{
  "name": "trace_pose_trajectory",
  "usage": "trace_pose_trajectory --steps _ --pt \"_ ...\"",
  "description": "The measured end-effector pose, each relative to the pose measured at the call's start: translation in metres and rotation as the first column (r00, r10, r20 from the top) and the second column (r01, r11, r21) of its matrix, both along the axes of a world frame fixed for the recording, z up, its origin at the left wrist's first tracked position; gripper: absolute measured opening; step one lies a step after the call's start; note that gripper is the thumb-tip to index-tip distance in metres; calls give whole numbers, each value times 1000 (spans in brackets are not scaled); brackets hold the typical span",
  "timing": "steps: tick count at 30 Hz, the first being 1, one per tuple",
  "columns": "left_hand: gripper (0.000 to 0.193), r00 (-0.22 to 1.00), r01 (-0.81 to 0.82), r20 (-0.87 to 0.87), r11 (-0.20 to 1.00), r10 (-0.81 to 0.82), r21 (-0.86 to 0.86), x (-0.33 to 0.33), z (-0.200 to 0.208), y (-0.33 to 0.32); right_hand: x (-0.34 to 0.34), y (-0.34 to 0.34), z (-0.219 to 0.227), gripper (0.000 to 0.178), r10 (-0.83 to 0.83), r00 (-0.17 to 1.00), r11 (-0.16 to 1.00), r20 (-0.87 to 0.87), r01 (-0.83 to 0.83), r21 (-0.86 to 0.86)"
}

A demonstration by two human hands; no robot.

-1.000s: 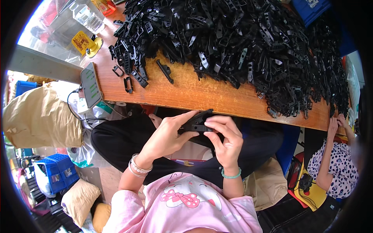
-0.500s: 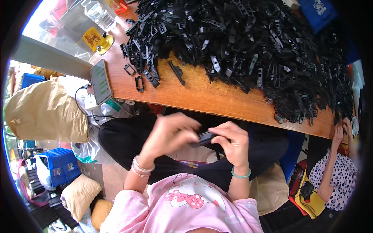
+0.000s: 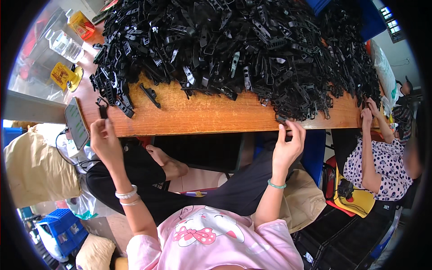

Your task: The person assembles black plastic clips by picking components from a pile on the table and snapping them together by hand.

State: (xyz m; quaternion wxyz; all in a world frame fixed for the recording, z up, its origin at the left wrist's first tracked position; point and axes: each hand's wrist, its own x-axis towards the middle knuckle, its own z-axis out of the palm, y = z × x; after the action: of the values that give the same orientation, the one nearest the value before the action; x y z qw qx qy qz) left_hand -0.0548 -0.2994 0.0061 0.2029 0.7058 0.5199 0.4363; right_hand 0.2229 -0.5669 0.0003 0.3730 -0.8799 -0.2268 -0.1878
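Observation:
My left hand [image 3: 106, 139] reaches to the table's left edge, fingers curled in a pinch at one end of a small black plastic piece [image 3: 103, 112]. A thin black rectangular frame [image 3: 101, 102] lies just beyond it. My right hand [image 3: 289, 143] is at the near edge of a large heap of black plastic strips and clips [image 3: 211, 42]. Its thumb and fingertips close on a small dark piece [image 3: 282, 120] there, partly hidden by the fingers. One loose black strip [image 3: 150, 95] lies on the wood between the hands, nearer the left.
A phone-like screen [image 3: 77, 123] with a cable leans at the table's left end. Behind it stand a yellow holder [image 3: 66, 77], a clear bottle [image 3: 65, 46] and an orange-liquid bottle [image 3: 81, 24]. Another person's hands [image 3: 369, 112] work at the right end of the wooden table [image 3: 180, 118].
Both hands were together above my lap with a dark piece between them. Now they are apart at the table edge, that piece no longer visible between them. The view has shifted rightward.

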Motion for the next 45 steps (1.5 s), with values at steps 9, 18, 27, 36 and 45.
trace_pose_trajectory --steps 9,18,27,36,45 --pt "31 717 696 439 600 -541 -396 78 16 -95 -32 32 4 25 336 921 941 -197 -317 121" --pt "32 691 723 562 447 -455 -527 90 13 -101 -24 49 8 25 462 881 884 -103 -446 142" --pt "34 579 812 635 427 -511 -398 88 6 -103 -54 60 25 18 775 626 626 -91 -739 246" --pt "26 526 850 764 255 -373 -461 81 22 -96 -57 59 24 18 870 460 492 -178 -790 366" --pt "17 830 558 -37 826 -557 83 147 1 -39 -71 43 -1 12 774 431 597 -463 -255 760"
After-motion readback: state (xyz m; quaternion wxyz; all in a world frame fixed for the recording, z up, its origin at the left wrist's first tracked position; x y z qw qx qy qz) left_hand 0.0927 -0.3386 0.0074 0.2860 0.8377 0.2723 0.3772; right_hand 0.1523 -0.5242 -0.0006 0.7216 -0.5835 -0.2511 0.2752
